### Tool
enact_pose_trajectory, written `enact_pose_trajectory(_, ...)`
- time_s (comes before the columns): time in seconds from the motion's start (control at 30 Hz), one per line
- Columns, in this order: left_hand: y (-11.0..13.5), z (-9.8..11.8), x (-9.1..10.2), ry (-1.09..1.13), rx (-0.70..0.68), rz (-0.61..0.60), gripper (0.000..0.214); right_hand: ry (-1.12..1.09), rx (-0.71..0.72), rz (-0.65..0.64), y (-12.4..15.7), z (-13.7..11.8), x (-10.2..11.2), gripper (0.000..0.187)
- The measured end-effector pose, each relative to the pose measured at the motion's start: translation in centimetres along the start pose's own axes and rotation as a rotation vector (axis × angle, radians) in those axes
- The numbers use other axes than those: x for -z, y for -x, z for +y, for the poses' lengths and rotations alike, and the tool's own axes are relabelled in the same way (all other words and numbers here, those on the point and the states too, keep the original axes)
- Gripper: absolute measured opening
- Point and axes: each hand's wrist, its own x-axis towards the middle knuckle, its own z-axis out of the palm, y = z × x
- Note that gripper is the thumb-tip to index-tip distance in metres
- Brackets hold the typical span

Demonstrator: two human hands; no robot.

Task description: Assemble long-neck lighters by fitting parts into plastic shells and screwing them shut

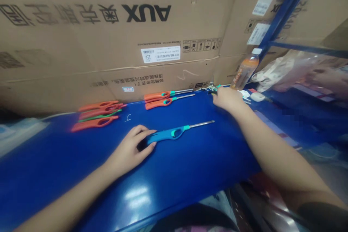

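A blue long-nosed lighter [174,133] with a metal tube lies on the blue table [174,177]. My left hand [133,148] grips the butt of its handle, fingers curled around it. My right hand [227,99] reaches to the far right of the table, fingers closed on a small green-tipped part [217,87] among a heap of small pieces. Its fingertips are partly hidden.
Two orange lighters with green collars [165,99] lie at the back centre. Several orange handle shells [98,114] lie at the back left. Large cardboard boxes [122,29] wall off the back. An orange drink bottle [246,70], a blue rack post [285,11] and plastic bags [293,69] stand at the right.
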Motion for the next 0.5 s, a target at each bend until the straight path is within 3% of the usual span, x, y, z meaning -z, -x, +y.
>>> enact_pose_trajectory(0.13,0.0,0.0,-0.1,0.038,0.015,-0.007,0.034,-0.070,-0.025,0.255,1.1,-0.8,1.7,0.039)
enact_pose_trajectory(0.27,0.0,0.3,-0.2,0.102,0.022,-0.022,0.034,-0.348,0.135,0.519,2.6,-2.0,1.6,0.030)
enact_pose_trajectory(0.37,0.0,0.5,-0.1,0.137,0.011,-0.050,0.034,-0.600,0.334,0.508,4.2,-3.7,0.1,0.026)
enact_pose_trajectory(0.5,0.2,0.6,-0.1,0.155,-0.015,-0.076,0.037,-1.024,0.533,0.245,6.5,-6.4,-2.2,0.022)
